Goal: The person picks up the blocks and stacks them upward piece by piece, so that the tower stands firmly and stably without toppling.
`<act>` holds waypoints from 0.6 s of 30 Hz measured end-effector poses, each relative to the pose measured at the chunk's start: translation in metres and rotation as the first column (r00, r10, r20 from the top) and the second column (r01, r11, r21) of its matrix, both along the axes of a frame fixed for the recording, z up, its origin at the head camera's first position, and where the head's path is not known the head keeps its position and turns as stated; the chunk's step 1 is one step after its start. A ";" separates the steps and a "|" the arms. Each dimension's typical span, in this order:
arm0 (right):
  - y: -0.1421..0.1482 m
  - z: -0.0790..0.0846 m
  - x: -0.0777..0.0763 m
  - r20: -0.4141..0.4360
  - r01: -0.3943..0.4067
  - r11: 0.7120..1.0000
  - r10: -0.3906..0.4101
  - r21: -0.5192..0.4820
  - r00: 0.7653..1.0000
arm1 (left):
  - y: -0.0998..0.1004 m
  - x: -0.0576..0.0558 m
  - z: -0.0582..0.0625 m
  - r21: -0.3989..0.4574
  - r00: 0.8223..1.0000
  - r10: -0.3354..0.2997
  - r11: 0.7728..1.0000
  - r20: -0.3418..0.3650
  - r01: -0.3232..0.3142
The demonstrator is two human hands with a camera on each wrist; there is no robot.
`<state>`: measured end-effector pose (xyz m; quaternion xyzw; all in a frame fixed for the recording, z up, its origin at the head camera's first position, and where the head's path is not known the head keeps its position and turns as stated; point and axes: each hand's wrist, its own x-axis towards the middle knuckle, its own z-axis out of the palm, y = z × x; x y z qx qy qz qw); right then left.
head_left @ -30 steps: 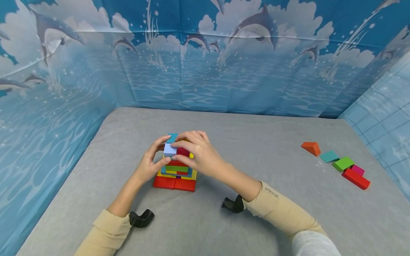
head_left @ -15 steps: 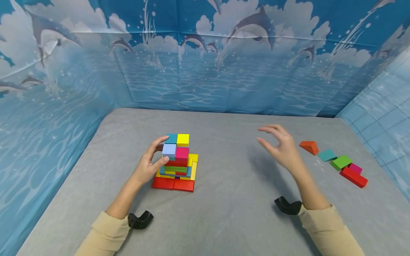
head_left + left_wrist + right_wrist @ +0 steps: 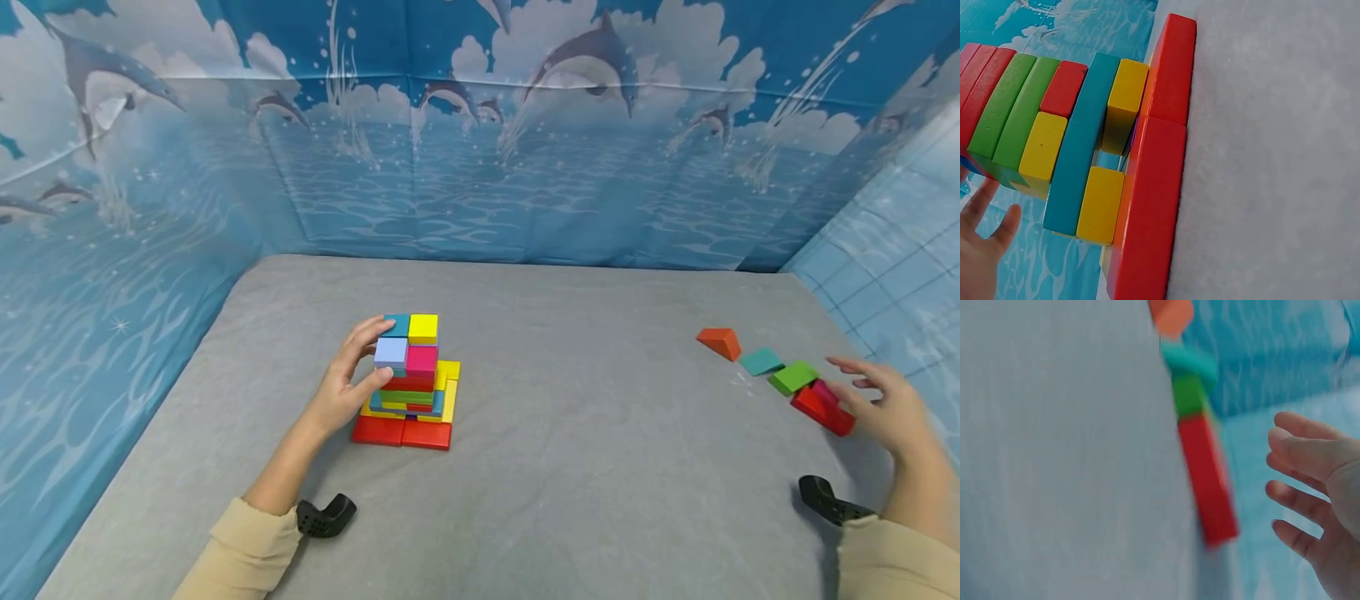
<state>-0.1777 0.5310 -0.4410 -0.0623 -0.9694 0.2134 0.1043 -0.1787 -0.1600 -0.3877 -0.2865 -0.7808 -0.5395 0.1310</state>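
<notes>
A tower of coloured wooden blocks (image 3: 408, 382) stands on the grey surface, on two flat red blocks (image 3: 1154, 200). Its upper part has a light blue block (image 3: 391, 352), a magenta block (image 3: 422, 361), a teal block (image 3: 397, 326) and a yellow block (image 3: 423, 329). My left hand (image 3: 348, 379) cups the tower's upper left side, fingers spread and fairly straight, fingertips and thumb beside the upper blocks. Farther right, my right hand (image 3: 888, 408) hovers with parted fingers over a red block (image 3: 821, 411) and a small magenta block (image 3: 823, 390). Nothing shows in its grasp in the right wrist view.
Near the right hand lie a green block (image 3: 793, 377), a teal block (image 3: 762, 361) and an orange wedge-shaped block (image 3: 719, 342). A blue dolphin-print curtain (image 3: 480, 167) hangs behind the grey surface (image 3: 585, 400). Black curved pieces (image 3: 326, 516) stick out at both wrists.
My right hand has left the top of the tower and travelled right to the loose blocks, uncovering the upper blocks. The left hand has stayed by the tower.
</notes>
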 end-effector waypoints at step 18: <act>0.014 -0.006 0.015 0.235 0.159 0.976 -0.122 -0.147 0.964 | 0.008 0.014 0.022 0.014 1.000 -0.014 1.000 -0.019 0.014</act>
